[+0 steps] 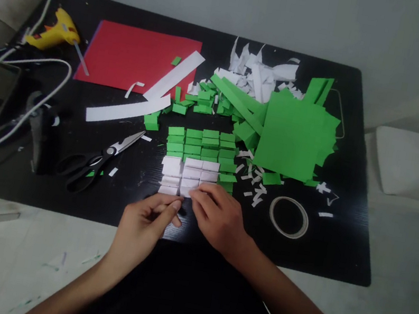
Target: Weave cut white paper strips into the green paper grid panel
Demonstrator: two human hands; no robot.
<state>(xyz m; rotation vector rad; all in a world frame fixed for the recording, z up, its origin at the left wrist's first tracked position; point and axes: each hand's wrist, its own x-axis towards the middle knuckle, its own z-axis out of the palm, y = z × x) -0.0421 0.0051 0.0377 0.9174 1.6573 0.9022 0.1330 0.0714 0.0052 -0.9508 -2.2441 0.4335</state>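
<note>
Folded white paper pieces (191, 172) lie in close rows near the table's front edge, with rows of folded green paper pieces (201, 145) behind and to the right. My left hand (146, 219) is just in front of the white rows, thumb and index finger pinched together; anything between them is too small to make out. My right hand (219, 215) has its fingers curled together, their tips on a white piece at the front of the rows. Its palm side is hidden.
Scissors (102, 158) and a yellow glue gun (57, 32) with a cable lie left, a red sheet (130, 55) behind. White strips (129, 109), white scraps (261, 72) and green sheets (293, 133) lie across the back and right. A tape roll (288, 217) sits front right.
</note>
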